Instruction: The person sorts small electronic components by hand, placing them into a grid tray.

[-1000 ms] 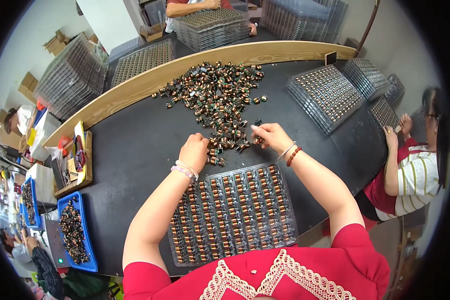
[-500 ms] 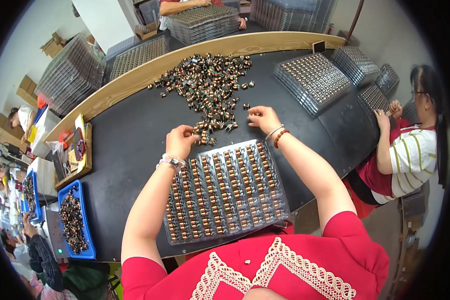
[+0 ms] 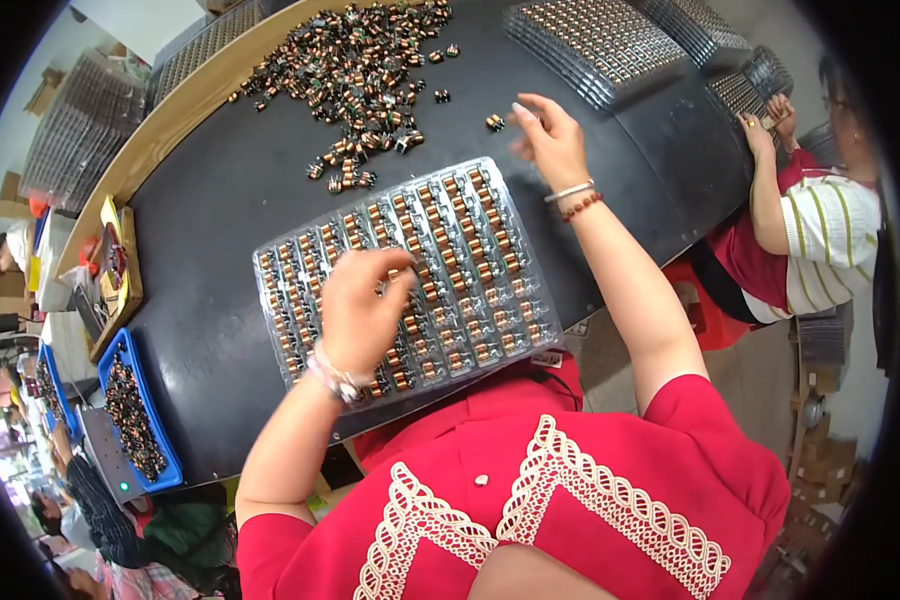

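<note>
A clear plastic tray [image 3: 525, 325] lies at the table's front edge in front of me, its rows of pockets filled with small copper-wound coils [image 3: 440, 235]. My left hand [image 3: 362, 305] is over the middle of the tray, thumb and fingers closed in a pinch; whatever is between the fingertips is too small or hidden. Beyond the tray's far right corner, my right hand [image 3: 553, 140] hovers with its fingers apart and partly blurred. One loose coil [image 3: 495, 122] lies on the table just left of those fingers. A large heap of loose coils [image 3: 355, 75] spreads farther back.
Stacked filled trays [image 3: 600, 45] stand at the far right, near a co-worker in a striped top [image 3: 830, 230]. To the left are a blue bin of coils [image 3: 135, 415] and a wooden box [image 3: 120, 265]. A wooden rail [image 3: 160, 150] edges the black table [image 3: 205, 265].
My view has shifted, so the table appears higher. My left hand has come from the heap's near edge to over the tray. A single coil now lies beside my right hand, whose fingers have spread.
</note>
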Demonstrator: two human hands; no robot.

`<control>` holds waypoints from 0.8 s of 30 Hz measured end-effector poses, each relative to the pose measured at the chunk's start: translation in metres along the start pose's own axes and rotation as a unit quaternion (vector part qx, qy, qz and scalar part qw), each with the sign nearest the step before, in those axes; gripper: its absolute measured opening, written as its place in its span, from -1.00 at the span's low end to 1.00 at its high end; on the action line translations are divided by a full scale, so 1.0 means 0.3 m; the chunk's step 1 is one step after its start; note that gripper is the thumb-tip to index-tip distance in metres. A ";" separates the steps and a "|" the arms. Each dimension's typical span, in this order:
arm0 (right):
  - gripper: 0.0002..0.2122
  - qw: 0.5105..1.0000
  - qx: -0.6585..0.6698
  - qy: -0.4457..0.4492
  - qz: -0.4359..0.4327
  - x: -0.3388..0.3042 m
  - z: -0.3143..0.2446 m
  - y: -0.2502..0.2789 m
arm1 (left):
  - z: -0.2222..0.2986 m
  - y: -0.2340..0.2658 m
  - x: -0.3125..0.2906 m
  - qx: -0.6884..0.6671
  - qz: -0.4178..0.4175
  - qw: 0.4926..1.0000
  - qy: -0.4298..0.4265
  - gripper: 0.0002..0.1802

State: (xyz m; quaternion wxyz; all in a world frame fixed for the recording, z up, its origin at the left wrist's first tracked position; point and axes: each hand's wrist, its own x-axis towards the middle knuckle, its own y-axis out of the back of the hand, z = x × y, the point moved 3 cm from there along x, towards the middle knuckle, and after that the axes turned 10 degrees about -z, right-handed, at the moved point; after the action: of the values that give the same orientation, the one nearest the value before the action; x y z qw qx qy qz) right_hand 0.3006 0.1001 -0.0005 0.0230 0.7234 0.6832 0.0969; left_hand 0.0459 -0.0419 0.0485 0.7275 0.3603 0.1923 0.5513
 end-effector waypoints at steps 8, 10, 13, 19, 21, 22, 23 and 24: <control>-0.77 0.980 0.192 -0.045 0.028 -0.123 0.114 -0.004 | 0.149 -0.191 -0.055 0.174 -0.052 0.970 -0.159 -0.82; -0.75 0.986 0.161 -0.031 0.018 -0.121 0.132 0.018 | 0.152 -0.206 -0.075 0.198 -0.055 0.963 -0.173 -0.81; -0.74 0.988 0.153 -0.036 0.005 -0.131 0.136 0.025 | 0.166 -0.193 -0.094 0.254 -0.083 0.946 -0.182 -0.78; -0.71 0.982 0.181 -0.034 -0.036 -0.124 0.138 0.007 | 0.191 -0.203 -0.095 0.287 -0.099 0.939 -0.161 -0.75; -0.72 0.984 0.172 -0.029 -0.039 -0.127 0.134 -0.002 | 0.191 -0.233 -0.091 0.294 -0.087 0.940 -0.148 -0.78; -0.72 0.986 0.160 -0.028 -0.038 -0.121 0.134 -0.006 | 0.187 -0.238 -0.086 0.297 -0.078 0.942 -0.137 -0.81; -0.73 0.988 0.145 -0.029 -0.038 -0.120 0.134 -0.003 | 0.187 -0.233 -0.079 0.295 -0.075 0.943 -0.131 -0.87; -0.73 0.988 0.144 -0.029 -0.038 -0.118 0.137 -0.002 | 0.186 -0.222 -0.069 0.294 -0.075 0.944 -0.131 -0.87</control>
State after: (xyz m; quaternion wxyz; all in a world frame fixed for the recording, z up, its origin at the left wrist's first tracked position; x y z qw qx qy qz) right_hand 0.3055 0.0691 -0.0447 -0.0579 0.6949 0.7163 -0.0248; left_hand 0.1214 -0.0876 0.0341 0.6471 0.6120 0.2754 0.3619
